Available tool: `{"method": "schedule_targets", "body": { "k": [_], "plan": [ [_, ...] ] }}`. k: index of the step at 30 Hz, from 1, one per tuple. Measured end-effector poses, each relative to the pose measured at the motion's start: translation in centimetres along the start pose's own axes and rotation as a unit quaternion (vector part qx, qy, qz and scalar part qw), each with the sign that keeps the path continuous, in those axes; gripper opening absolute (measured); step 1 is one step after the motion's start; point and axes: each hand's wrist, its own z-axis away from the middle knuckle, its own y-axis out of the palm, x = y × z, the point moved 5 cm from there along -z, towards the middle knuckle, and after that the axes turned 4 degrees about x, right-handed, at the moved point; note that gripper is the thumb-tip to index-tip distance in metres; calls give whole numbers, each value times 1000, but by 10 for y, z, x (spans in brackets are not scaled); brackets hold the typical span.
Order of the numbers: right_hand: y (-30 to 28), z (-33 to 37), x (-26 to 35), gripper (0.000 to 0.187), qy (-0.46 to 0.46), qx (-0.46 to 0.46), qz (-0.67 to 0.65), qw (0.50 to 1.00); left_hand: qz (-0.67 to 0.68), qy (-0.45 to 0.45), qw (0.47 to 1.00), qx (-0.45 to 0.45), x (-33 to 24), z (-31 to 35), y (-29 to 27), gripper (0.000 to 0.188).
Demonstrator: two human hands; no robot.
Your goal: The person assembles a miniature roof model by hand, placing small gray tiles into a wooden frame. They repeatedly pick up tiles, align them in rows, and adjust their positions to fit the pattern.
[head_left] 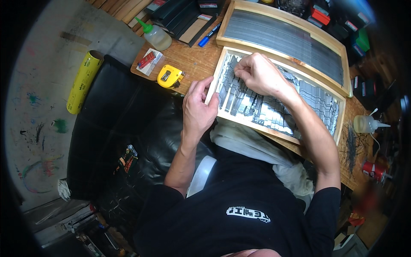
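A shallow, rectangular tray with a pale wooden rim [342, 115] is lying at the front edge of the brown wooden table [192, 58], and thin grey and silvery strips [317, 100] are covering much of its white bottom. My left hand [199, 104] is gripping the tray's left side. My right hand [258, 74] is bending over the strips near the upper left, fingers curling inward; I cannot tell whether they are pinching one. Just behind, a wooden-framed dark grey panel [265, 28] is resting. Further left, a yellow tape measure [170, 76] is sitting near a translucent, green-nozzled bottle [158, 39].
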Motion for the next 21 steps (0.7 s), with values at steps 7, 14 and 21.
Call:
{"method": "schedule_targets", "body": {
  "k": [7,14,21],
  "plan": [
    [1,8,-10,14,-27,-21,2,999,6,15,1000,9,1,0,0,46],
    [4,13,-13,17,-18,-14,-3,1000,38,42,997,51,-4,-10,-9,44],
    [1,19,-3,16,-28,-23,-29,999,156,19,984,87,-1,-66,-15,49]
  ]
}}
